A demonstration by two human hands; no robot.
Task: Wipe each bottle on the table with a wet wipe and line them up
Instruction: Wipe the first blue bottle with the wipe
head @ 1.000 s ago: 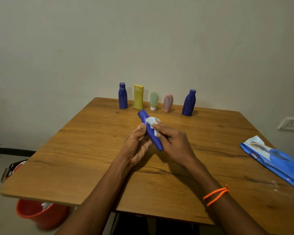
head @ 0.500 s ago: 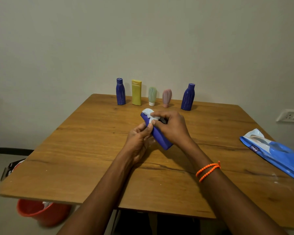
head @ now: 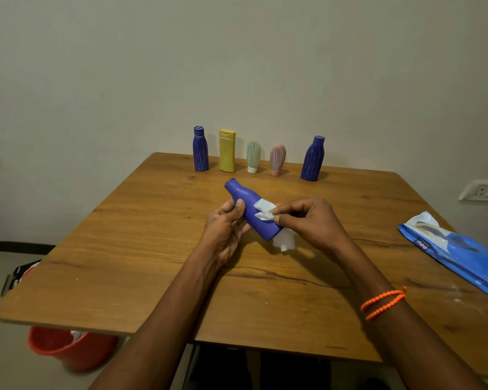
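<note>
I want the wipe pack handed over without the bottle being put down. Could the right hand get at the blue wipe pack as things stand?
Probably not yet: the right hand pinches the wet wipe against the blue bottle. The table between it and the wipe pack shows nothing in the way.

Five bottles (head: 252, 154) stand in a row along the table's (head: 130, 249) far edge. Nearer than the row, at table centre, a sixth bottle (head: 251, 212) is held tilted above the top. Wipe pack (head: 457, 251) lies at the table's right edge. Bucket (head: 68, 347) sits under the table's near-left corner.
</note>
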